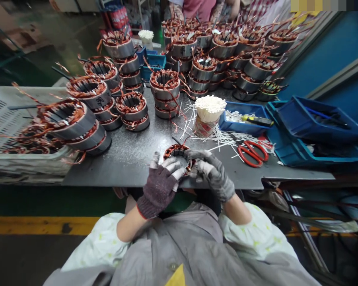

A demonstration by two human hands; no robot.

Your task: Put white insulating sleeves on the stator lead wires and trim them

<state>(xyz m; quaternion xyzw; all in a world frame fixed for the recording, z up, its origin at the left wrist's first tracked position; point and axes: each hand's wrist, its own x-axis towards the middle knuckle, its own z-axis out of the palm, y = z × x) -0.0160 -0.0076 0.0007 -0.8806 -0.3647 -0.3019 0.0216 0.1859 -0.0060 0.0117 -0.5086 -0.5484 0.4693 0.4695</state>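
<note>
Both gloved hands close on one copper-wound stator [179, 153] at the near edge of the surface [131, 155]: the left hand [162, 180] grips its near-left rim, and the right hand [211, 172] clasps its right side. Just beyond the stator stands a bundle of white strips [210, 108]; red scissors [253, 153] lie to the stator's right.

A dark grey speckled worktable [131, 155] carries stacks of copper-wound motor stators [131, 111], a cup of white sleeves [209, 113], scattered white strips [223, 139], red-handled scissors [252, 153], blue plastic bins [310, 135] and one stator [176, 153] at its near edge.
</note>
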